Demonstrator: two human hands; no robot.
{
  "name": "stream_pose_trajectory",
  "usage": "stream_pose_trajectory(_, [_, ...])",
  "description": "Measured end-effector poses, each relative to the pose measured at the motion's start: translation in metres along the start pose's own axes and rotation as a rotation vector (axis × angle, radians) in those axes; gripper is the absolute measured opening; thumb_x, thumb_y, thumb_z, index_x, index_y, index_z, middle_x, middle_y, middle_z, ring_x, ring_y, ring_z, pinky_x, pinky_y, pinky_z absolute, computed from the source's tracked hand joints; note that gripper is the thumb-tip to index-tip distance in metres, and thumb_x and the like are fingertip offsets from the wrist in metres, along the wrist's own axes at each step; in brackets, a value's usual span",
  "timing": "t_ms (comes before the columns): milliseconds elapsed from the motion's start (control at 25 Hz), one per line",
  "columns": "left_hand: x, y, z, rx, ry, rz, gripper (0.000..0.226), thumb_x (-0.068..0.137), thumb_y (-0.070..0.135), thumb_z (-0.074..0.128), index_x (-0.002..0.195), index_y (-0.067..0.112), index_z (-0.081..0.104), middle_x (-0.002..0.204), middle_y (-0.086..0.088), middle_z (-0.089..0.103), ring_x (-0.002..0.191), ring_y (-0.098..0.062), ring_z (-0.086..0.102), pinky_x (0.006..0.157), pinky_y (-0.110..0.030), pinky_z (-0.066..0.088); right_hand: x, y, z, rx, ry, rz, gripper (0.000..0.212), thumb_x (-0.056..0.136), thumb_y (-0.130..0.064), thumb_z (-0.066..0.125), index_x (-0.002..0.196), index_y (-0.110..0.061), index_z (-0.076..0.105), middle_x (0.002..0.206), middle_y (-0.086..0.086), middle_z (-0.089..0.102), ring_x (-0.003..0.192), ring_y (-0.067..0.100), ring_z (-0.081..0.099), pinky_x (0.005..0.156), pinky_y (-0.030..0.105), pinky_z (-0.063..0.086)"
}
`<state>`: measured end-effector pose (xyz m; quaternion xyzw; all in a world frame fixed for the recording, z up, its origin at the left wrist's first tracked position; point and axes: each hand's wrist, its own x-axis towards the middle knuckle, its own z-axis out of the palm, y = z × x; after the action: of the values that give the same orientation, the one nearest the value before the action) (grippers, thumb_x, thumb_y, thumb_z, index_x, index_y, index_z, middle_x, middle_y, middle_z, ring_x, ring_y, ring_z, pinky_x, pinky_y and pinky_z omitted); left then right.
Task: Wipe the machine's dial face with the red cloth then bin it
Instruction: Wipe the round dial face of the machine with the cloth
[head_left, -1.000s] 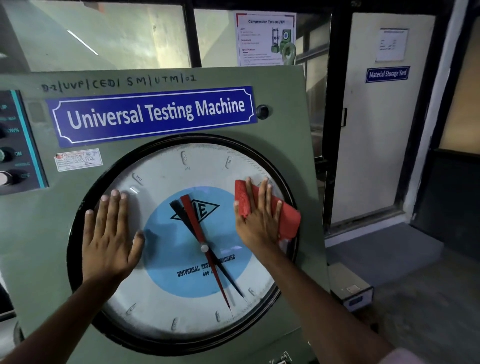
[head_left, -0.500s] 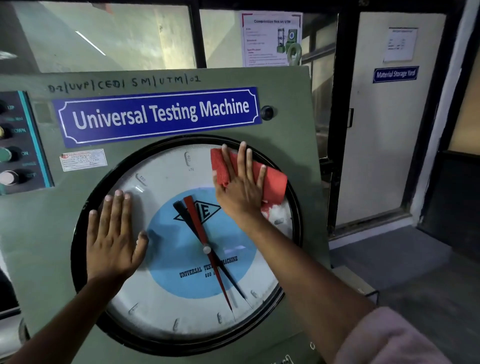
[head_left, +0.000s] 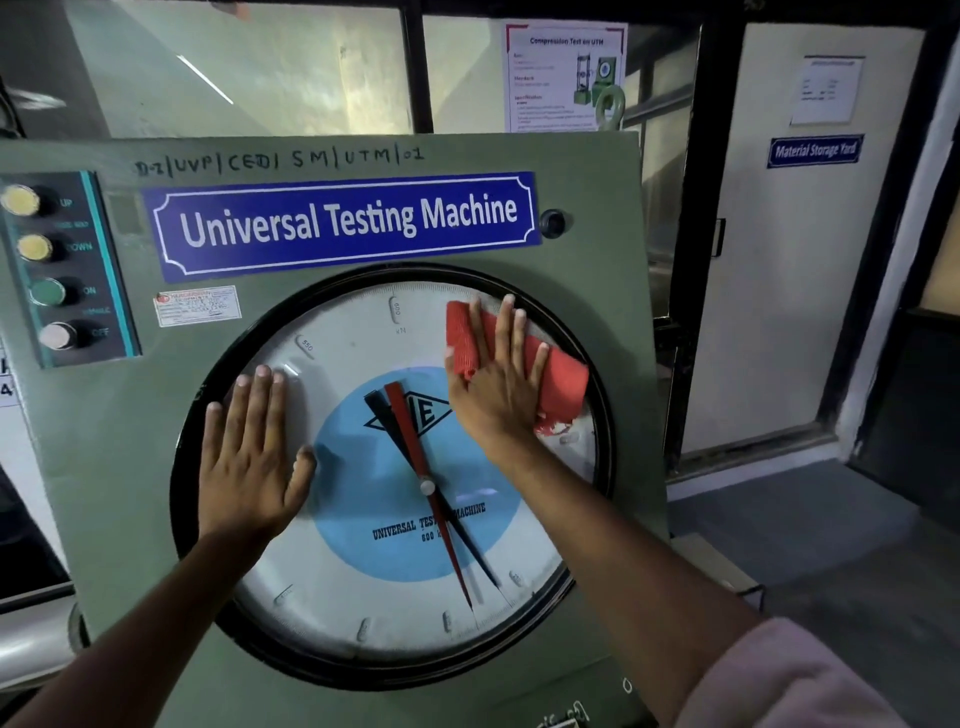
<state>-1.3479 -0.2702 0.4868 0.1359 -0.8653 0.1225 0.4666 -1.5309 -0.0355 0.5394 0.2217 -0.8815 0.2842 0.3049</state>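
On the upper right of the dial face (head_left: 363, 597), just inside its black rim (head_left: 179, 467), the right hand (head_left: 498, 384) lies flat with fingers spread, pressing the red cloth (head_left: 558, 379) against the glass; the cloth's right edge nearly touches the rim. At the dial's left side the left hand (head_left: 254, 457) rests open, palm down, fingertips near the rim. Between the hands the glass is bare, with a red needle (head_left: 415, 452) and a black needle (head_left: 387, 421) behind it. Beyond the green machine panel (head_left: 597, 249), open floor (head_left: 831, 530) lies to the right, before a closed door (head_left: 789, 260).
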Motion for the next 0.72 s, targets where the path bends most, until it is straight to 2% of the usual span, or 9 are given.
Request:
stream_pose_trajectory(160, [-0.002,0.001,0.001,-0.002,0.005,0.002,0.084,0.102,0.051,0.030,0.170,0.004,0.017,0.180,-0.013,0.010,0.167,-0.031,0.012,0.136,-0.051,0.005,-0.072,0.001,0.031,-0.089,0.002,-0.249,0.072,0.107,-0.059,0.027,0.170,-0.042,-0.004,0.180,0.002,-0.008,0.167,0.023,-0.002,0.132,0.061,0.005])
stream_pose_trajectory(240, [0.000,-0.001,0.001,0.007,0.007,-0.004,0.084,0.102,0.051,0.030,0.170,0.005,0.016,0.181,-0.012,0.009,0.168,-0.029,0.010,0.136,-0.050,0.005,-0.055,0.014,0.028,-0.126,0.016,-0.341,0.071,0.107,-0.060,0.028,0.169,-0.044,-0.002,0.181,0.000,-0.007,0.167,0.021,0.000,0.131,0.063,0.007])
stream_pose_trajectory(280, [-0.001,-0.003,0.001,0.009,-0.001,0.004,0.084,0.102,0.052,0.030,0.171,0.006,0.015,0.181,-0.011,0.007,0.168,-0.028,0.009,0.136,-0.049,0.004,-0.039,0.018,0.019,-0.146,0.024,-0.319,0.070,0.107,-0.061,0.026,0.169,-0.044,-0.003,0.180,0.000,-0.008,0.167,0.022,-0.001,0.131,0.064,0.005])
stream_pose_trajectory(400, [-0.003,-0.005,0.002,0.018,-0.009,0.005,0.084,0.103,0.052,0.030,0.172,0.008,0.013,0.181,-0.010,0.006,0.169,-0.026,0.005,0.136,-0.048,0.002,-0.015,0.011,0.011,-0.090,0.061,-0.082,0.071,0.107,-0.061,0.021,0.170,-0.041,-0.005,0.180,0.001,-0.010,0.167,0.023,-0.004,0.132,0.060,-0.003])
stream_pose_trajectory(440, [-0.002,-0.005,0.003,0.021,-0.008,-0.002,0.084,0.103,0.052,0.030,0.172,0.008,0.012,0.181,-0.010,0.006,0.169,-0.026,0.005,0.136,-0.048,0.002,-0.022,0.007,0.017,-0.070,0.059,-0.074,0.072,0.107,-0.061,0.021,0.170,-0.039,-0.005,0.180,0.002,-0.010,0.167,0.024,-0.004,0.132,0.059,-0.003])
stream_pose_trajectory(600, [-0.002,-0.006,0.005,0.024,0.008,0.004,0.084,0.102,0.052,0.030,0.171,0.008,0.013,0.181,-0.011,0.006,0.168,-0.027,0.006,0.136,-0.047,0.001,-0.039,0.024,0.017,-0.180,-0.013,-0.336,0.071,0.107,-0.062,0.023,0.169,-0.045,-0.007,0.180,0.000,-0.011,0.167,0.022,-0.005,0.130,0.065,0.005])
stream_pose_trajectory(640, [-0.001,-0.006,0.005,0.023,0.008,0.001,0.084,0.102,0.052,0.030,0.171,0.008,0.013,0.181,-0.011,0.007,0.169,-0.026,0.006,0.136,-0.047,0.001,-0.029,0.027,0.010,-0.197,-0.006,-0.332,0.070,0.106,-0.062,0.022,0.168,-0.047,-0.007,0.180,-0.001,-0.010,0.167,0.021,-0.004,0.130,0.067,0.005])
stream_pose_trajectory(720, [-0.003,-0.004,0.005,0.020,0.017,0.006,0.084,0.102,0.052,0.030,0.171,0.008,0.013,0.181,-0.011,0.007,0.169,-0.026,0.006,0.136,-0.048,0.001,-0.015,0.021,0.007,-0.159,0.020,-0.195,0.069,0.107,-0.061,0.022,0.168,-0.048,-0.006,0.180,-0.001,-0.009,0.167,0.022,-0.002,0.130,0.066,0.002])
